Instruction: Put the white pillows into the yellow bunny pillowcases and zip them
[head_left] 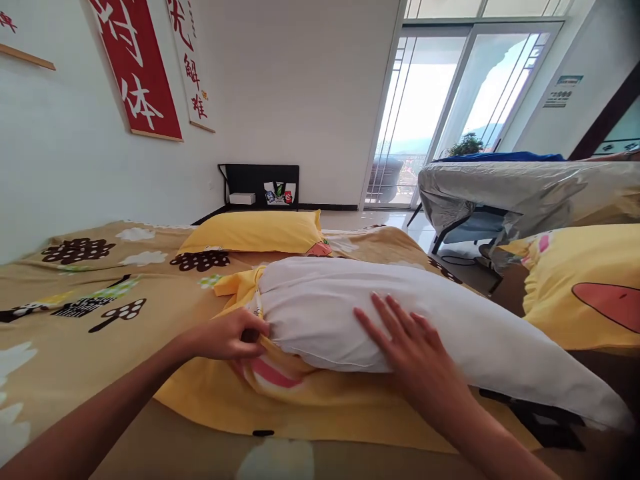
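A white pillow [340, 287] lies across the bed, its left end tucked into the mouth of a yellow pillowcase [320, 407]. Part of the pillowcase spreads flat beneath the pillow, with a pink patch showing near the opening. My left hand [233, 335] pinches the pillowcase edge at the pillow's left end, thumb and fingers closed on the cloth. On top of the pillow my right hand [413, 340] rests with its fingers spread, palm down, gripping nothing. The inside of the pillowcase is hidden.
A yellow pillow [255, 230] lies farther back on the tan patterned bedsheet [165, 300]. Another yellow pillow [590, 287] is at the right. Beyond stand a plastic-covered table [500, 183], a chair [470, 227] and a black low stand [257, 177] against the wall.
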The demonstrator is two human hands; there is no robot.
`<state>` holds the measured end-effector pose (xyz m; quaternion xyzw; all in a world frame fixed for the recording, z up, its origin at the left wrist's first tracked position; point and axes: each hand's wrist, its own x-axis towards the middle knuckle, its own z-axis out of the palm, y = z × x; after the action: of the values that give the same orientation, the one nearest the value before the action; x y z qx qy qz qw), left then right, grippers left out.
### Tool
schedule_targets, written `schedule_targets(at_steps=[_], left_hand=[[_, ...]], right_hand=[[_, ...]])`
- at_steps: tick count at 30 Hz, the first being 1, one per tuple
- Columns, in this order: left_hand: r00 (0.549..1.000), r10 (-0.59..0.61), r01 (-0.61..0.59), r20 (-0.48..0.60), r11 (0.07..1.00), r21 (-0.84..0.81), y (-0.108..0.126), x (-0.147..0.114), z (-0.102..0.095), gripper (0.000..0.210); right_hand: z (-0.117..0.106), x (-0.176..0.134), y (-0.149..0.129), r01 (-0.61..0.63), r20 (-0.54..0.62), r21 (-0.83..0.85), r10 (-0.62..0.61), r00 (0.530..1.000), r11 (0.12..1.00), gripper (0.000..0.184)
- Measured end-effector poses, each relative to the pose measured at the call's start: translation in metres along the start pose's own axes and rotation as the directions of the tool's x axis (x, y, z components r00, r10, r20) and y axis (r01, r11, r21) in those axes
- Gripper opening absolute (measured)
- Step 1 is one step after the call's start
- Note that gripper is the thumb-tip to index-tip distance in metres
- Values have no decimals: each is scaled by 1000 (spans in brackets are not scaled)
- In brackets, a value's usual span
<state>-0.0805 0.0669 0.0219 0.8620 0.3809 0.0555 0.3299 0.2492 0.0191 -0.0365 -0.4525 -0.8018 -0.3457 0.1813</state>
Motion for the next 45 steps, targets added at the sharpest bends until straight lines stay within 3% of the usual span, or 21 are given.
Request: schedule_targets(at_steps=[2,5,8,10,12,14,18,20,23,27,30,32,34,35,37,38,39,40,42,43,45], left_hand=[[984,-51,43,169,998,51,18,9,9,16],[915,-169,159,367,986,57,45,31,42,17],[906,-233,289,355,950,-116,72,54,75,32],[933,-176,272,314,916,-295,87,63,81,35],[960,-69,189,271,874,-448,96,64,70,33],[959,6,142,283,853,-502,91,54,47,30],[897,-113,240,428,936,-256,51,16,2,31],[935,-130,218,331,945,-245,37,4,-8,36],[998,-8,25,56,949,-313,42,12,-10,35],[969,126,-196,-212,915,-352,62,53,-10,24],[955,121,-210,-272,922,-327,53,66,-17,19],[972,121,-179,-200,936,-303,46,59,-17,21],[991,127,-129,-27,935,-330,48,44,-11,26],[987,139,-103,81,932,-348,53,37,-5,27],[946,189,-94,265,938,-334,68,23,11,26],[918,225,-131,325,949,-288,76,18,21,22],[892,259,-189,369,958,-216,84,14,31,16],[869,284,-252,406,959,-132,89,11,41,12],[847,257,-320,466,946,60,94,3,59,11],[855,205,-315,477,935,164,94,-2,64,14],[897,93,-239,432,925,297,91,-14,65,16]], right_hand=[[4,4,25,18,112,43,-23,993,999,92],[9,43,34,40,269,155,-81,960,987,78],[1,98,18,72,346,246,-157,925,967,63],[-9,128,5,146,351,266,-236,906,953,59],[-16,142,-4,237,346,271,-324,880,933,57],[-14,137,-4,287,346,291,-380,858,913,57],[5,92,14,226,445,382,-393,805,896,70],[9,74,21,184,480,409,-382,790,894,74],[-2,78,19,201,456,420,-397,797,885,65],[-24,111,-3,182,437,401,-362,823,898,22],[-18,110,-21,160,450,473,-394,801,866,10],[-9,97,-28,182,437,567,-481,760,803,16],[-5,88,-26,182,411,638,-531,741,748,28],[-6,88,-21,175,404,688,-572,714,704,35],[-11,100,-1,109,416,801,-677,607,589,50],[-14,110,11,40,436,826,-682,587,562,54],[-15,122,24,-39,470,819,-630,618,572,56],[-14,134,36,-120,509,780,-513,691,614,56],[-4,154,53,-276,535,653,-172,827,705,58],[4,160,57,-328,528,605,-56,848,726,60],[20,165,57,-363,566,551,-17,824,752,65]])
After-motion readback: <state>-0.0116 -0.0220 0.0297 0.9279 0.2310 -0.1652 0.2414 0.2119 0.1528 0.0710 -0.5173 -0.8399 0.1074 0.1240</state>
